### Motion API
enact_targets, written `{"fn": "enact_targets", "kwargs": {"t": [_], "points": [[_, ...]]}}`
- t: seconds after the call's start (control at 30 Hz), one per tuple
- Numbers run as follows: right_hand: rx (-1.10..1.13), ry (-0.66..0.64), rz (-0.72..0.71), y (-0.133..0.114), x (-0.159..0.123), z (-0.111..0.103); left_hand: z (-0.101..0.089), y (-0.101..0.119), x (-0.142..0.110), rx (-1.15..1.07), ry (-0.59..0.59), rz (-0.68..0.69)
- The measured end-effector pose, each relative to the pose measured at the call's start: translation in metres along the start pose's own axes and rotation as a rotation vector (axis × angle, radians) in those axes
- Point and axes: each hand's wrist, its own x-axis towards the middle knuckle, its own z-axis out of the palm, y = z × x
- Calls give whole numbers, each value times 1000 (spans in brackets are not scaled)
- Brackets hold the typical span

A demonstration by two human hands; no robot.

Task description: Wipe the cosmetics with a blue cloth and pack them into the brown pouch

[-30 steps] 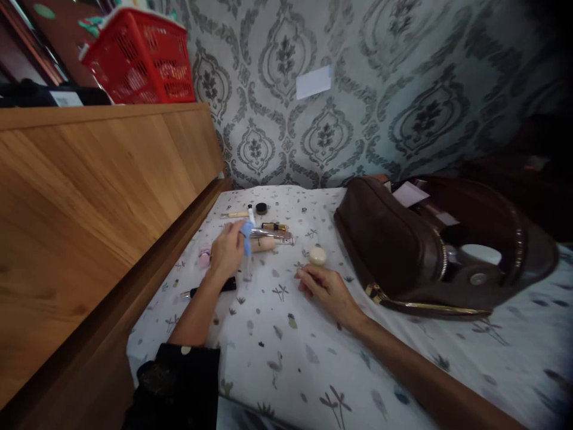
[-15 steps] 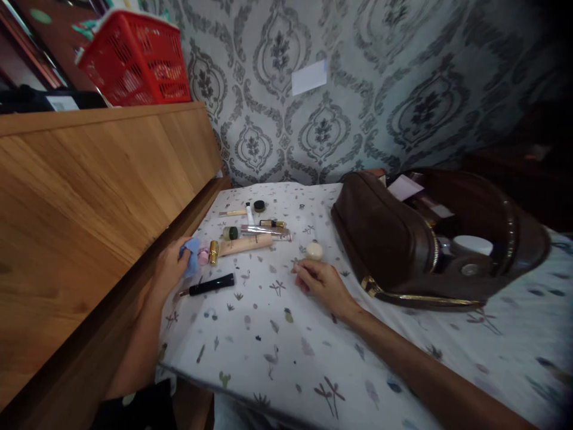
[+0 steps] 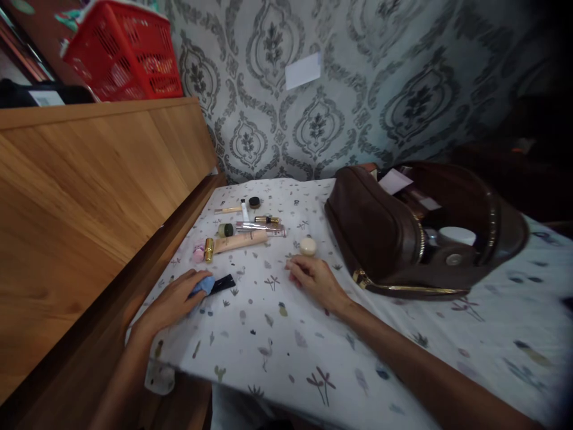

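My left hand [image 3: 179,298] is closed on a small blue cloth [image 3: 203,286]. The cloth lies over one end of a slim black tube [image 3: 222,282] on the patterned sheet; whether the fingers also grip the tube is hidden. My right hand [image 3: 316,278] rests on the sheet with curled fingers and shows nothing in them. Just beyond it sits a round cream-coloured pot [image 3: 308,245]. Ahead of my left hand lie a beige squeeze tube [image 3: 242,240] with a gold cap [image 3: 209,249] and a pink sponge-like piece [image 3: 198,252].
Farther back lie a silvery tube [image 3: 259,227], a gold-and-black tube [image 3: 267,220], a dark-lidded jar [image 3: 225,229], a black round lid [image 3: 254,202] and a white tube [image 3: 244,210]. An open brown bag [image 3: 376,233] stands right. Wooden furniture [image 3: 102,179] borders the left, bearing a red basket [image 3: 125,54].
My left hand has moved toward me and right with the blue cloth, from beside the pink piece onto the black tube. My right hand stays beside the cream pot. The view has shifted slightly.
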Motion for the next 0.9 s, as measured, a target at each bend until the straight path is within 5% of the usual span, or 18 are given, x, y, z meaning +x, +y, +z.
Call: {"fn": "enact_targets", "kwargs": {"t": [0.17, 0.3, 0.53, 0.6, 0.73, 0.9], "points": [[-38, -4, -27, -1, 0, -1, 3, 19, 9, -39, -145, 110], [-38, -8, -36, -1, -1, 0, 13, 43, 28, -139, -128, 131], [60, -54, -156, -1, -5, 0, 56, 103, 92, -1233, 138, -121], [95, -69, -137, 2, -5, 1, 73, 116, 106, -1399, 168, -146], [121, -21, -28, 11, -2, 4, 95, 120, 118, -1289, 209, -53], [94, -1, 21, 8, -2, 1, 88, 98, 118, -856, 448, 38]]}}
